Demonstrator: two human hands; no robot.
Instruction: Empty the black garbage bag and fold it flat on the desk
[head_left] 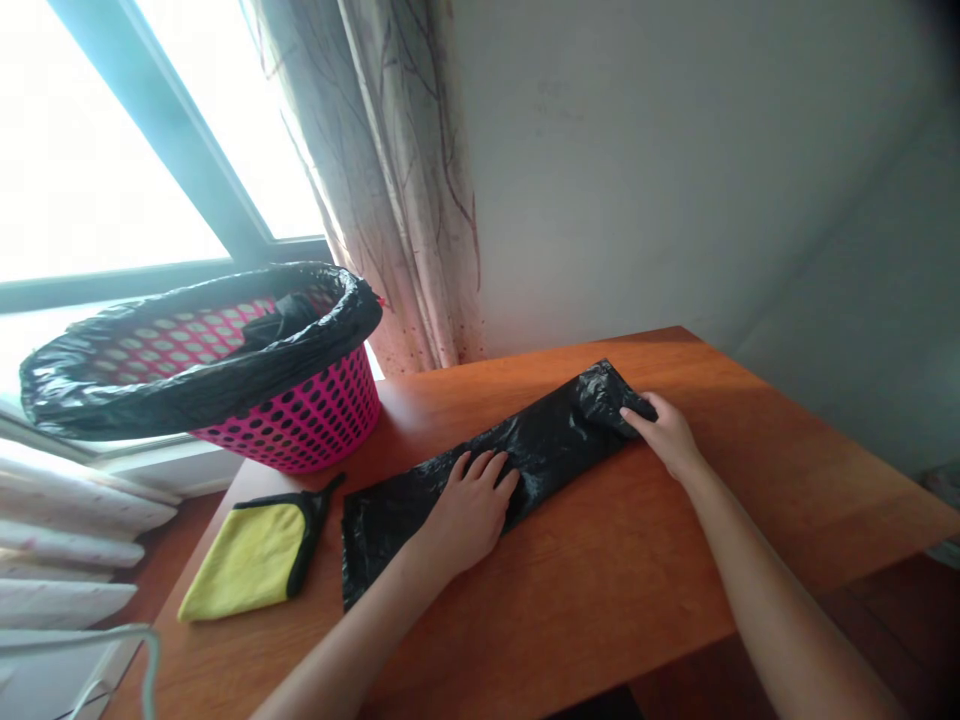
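Observation:
A black plastic bag (555, 440) lies folded into a long strip across the wooden table (615, 560). My left hand (469, 510) rests flat on the strip's middle, fingers stretched out and pressing it down. My right hand (667, 435) is at the strip's far right end, its fingers closed on the bunched plastic there.
A pink perforated basket (300, 405) lined with a black bag (187, 385) stands at the table's back left corner. A yellow cloth with black trim (247, 560) lies in front of it. A curtain (390, 180) and a window (112, 150) are behind; the wall is to the right.

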